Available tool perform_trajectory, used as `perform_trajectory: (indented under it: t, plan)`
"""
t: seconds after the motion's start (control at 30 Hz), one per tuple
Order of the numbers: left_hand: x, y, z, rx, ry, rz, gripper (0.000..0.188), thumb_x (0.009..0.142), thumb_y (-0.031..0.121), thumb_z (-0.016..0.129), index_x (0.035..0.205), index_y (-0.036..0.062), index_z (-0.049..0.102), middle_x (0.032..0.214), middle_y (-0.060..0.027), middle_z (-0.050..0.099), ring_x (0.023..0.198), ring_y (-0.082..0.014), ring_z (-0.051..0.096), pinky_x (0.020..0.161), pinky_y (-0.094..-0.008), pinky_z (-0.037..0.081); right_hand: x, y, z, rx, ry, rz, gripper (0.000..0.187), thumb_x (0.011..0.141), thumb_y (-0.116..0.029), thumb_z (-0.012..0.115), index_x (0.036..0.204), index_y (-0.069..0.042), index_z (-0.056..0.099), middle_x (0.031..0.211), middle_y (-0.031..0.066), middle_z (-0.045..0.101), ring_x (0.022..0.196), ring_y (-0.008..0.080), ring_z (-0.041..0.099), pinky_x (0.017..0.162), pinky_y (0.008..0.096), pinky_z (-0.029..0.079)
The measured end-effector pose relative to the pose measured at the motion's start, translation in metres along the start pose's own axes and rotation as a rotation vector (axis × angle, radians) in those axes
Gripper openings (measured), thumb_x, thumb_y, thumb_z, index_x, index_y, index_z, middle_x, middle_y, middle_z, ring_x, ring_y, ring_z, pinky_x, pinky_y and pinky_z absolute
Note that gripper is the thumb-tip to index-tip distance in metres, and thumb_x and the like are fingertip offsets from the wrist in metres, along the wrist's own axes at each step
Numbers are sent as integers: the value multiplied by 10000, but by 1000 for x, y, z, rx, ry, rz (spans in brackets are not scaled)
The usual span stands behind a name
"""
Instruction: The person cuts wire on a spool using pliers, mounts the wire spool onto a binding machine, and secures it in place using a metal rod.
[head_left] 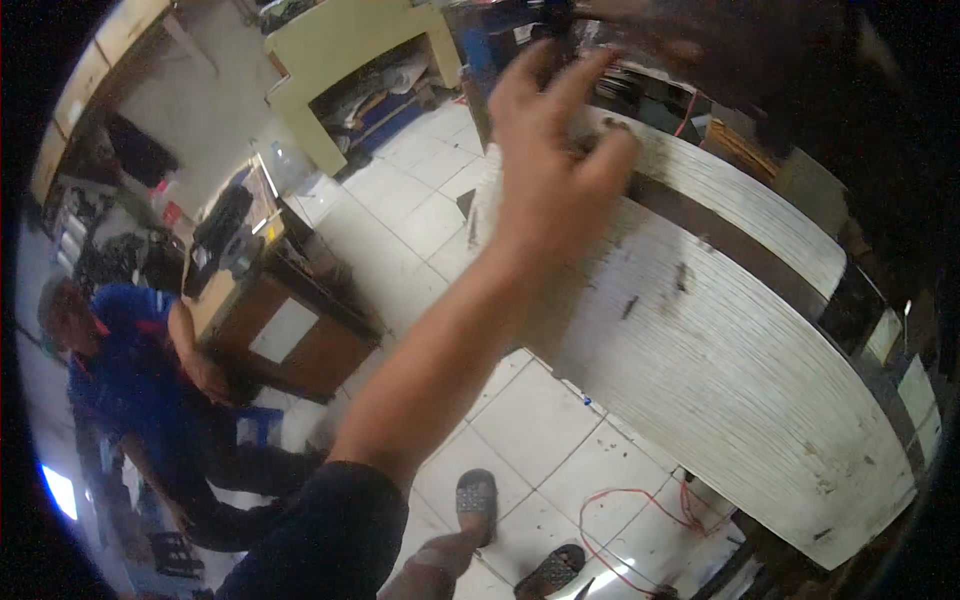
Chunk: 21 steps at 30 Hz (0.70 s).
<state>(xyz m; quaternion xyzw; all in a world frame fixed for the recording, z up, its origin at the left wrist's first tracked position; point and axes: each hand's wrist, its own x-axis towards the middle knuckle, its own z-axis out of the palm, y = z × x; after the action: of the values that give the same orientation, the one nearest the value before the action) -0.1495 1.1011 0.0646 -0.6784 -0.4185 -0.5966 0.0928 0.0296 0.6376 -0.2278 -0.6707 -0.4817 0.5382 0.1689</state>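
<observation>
Tiled floor [540, 425] with room along one edge of the pale board [725, 375], left hand [552, 165] near its end, fingers apart.

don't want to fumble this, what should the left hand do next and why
Perhaps ease the left hand down slowly: its fingers look spread and blurred near one end of the pale board, and this view can't settle whether they touch it.

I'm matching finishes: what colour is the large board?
The large board is streaky off-white, best in the head view.
</observation>
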Motion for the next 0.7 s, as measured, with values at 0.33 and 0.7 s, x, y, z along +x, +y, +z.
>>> perform_trajectory:
  t: [0.33,0.7]
  plan:
    - [-76,40,-47,150,-496,-154,617,858,326,645,1411,136,450,1490,-240,287,1349,-441,306,1112,-527,238,-26,-81,-31,-98,-116,-25,447,868,-250,663,1189,-2,476,1070,154,617,946,243,601,798,340,495]
    - [210,97,-186,-114,111,-100,363,821,134,657,1168,35,625,1169,-147,591,1131,-358,509,977,-457,369,-115,-342,-219,-77,216,-208,390,846,-179,702,1144,-11,514,992,99,627,875,173,599,791,324,495]
